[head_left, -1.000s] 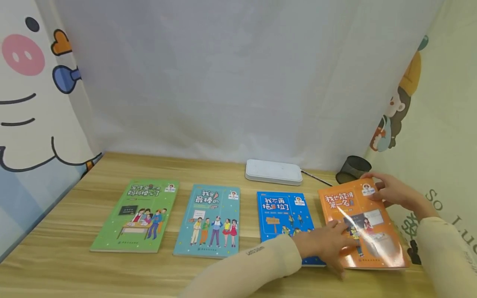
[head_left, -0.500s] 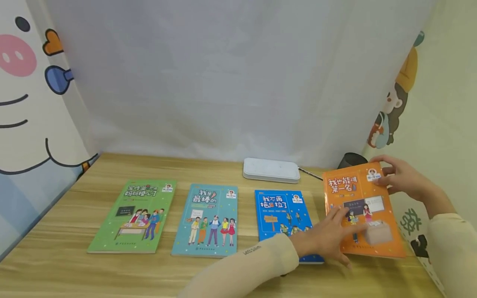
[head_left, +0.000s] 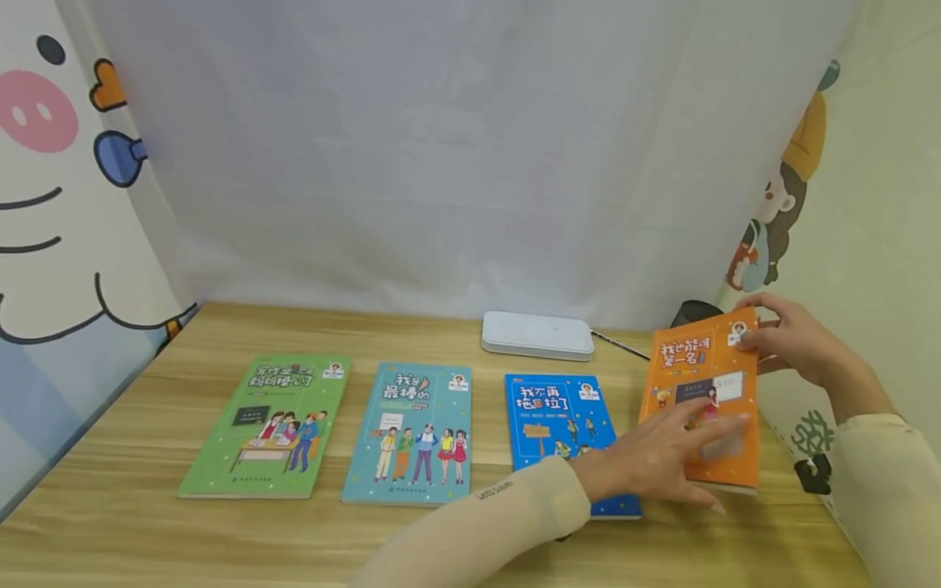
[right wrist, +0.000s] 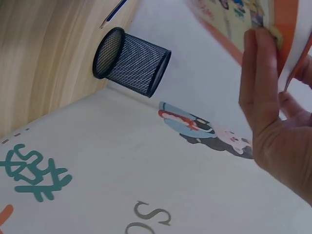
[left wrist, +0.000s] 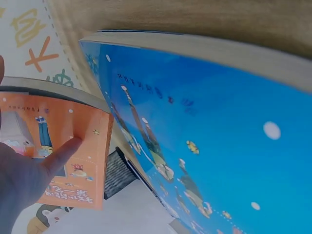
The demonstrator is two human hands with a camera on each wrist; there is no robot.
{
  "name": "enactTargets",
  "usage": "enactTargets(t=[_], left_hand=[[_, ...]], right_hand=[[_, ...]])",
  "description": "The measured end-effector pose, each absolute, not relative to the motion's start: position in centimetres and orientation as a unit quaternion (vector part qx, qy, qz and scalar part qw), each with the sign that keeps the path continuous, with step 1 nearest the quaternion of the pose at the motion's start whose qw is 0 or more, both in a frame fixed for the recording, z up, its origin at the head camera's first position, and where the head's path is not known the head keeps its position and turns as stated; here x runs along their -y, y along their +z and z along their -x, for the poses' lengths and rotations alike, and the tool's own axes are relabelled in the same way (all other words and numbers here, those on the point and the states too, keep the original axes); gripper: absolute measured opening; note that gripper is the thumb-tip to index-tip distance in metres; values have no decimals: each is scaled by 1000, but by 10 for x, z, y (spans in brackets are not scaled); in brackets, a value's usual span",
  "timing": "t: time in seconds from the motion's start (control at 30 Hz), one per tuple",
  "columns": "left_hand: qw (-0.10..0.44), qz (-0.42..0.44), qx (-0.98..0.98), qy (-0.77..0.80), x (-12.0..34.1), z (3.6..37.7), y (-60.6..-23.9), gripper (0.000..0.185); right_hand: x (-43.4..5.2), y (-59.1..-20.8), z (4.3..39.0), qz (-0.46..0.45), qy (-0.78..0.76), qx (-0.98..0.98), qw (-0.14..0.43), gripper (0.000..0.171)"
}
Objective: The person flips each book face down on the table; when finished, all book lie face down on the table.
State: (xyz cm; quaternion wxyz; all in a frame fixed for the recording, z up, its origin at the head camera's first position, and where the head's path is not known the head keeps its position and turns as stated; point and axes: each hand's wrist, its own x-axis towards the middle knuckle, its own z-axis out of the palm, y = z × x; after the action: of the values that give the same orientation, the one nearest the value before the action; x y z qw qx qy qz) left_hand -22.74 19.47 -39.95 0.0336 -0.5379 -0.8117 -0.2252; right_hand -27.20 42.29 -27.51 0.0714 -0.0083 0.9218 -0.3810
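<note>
While the orange book (head_left: 702,400) stands tilted up off the tabletop (head_left: 220,539), just right of the blue book (head_left: 559,425), the step in hand looks like lifting it from the row; its far top corner is raised and its near bottom edge sits low, close to the wood beside the blue book's right edge. The right hand (head_left: 790,339) pinches the orange book's top right corner, fingers on the cover and thumb behind, as the right wrist view shows (right wrist: 265,92); the left hand (head_left: 662,465) lies spread and flat against the lower cover, fingers straight, reaching across the near right corner of the blue book; the left wrist view shows one finger pressed on the orange cover (left wrist: 63,151).

The next move, as I judge it, calls for a firmer hold low on the orange book, since the left hand only steadies it; the top pinch alone could let the soft cover bend; the mesh pen cup (right wrist: 131,61) lies on its side just behind the orange book and needs a clear berth.

Against the frame a second earlier, the orange book is much steeper and reads narrower; it then lay nearly flat to the right of the blue book; the right hand has risen with the corner; the green book (head_left: 268,425) and teal book (head_left: 412,433), left of the blue book, have not moved.
</note>
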Motion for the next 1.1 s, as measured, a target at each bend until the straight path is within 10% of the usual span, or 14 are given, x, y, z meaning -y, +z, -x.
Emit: enactTargets(t=[0.5, 1.1], left_hand=[[98, 502, 839, -188, -198, 222, -391, 103], [30, 504, 801, -320, -186, 233, -386, 78]], right_hand=[[-390, -259, 275, -46, -375, -923, 77, 64], [-389, -251, 273, -63, -367, -926, 65, 63]])
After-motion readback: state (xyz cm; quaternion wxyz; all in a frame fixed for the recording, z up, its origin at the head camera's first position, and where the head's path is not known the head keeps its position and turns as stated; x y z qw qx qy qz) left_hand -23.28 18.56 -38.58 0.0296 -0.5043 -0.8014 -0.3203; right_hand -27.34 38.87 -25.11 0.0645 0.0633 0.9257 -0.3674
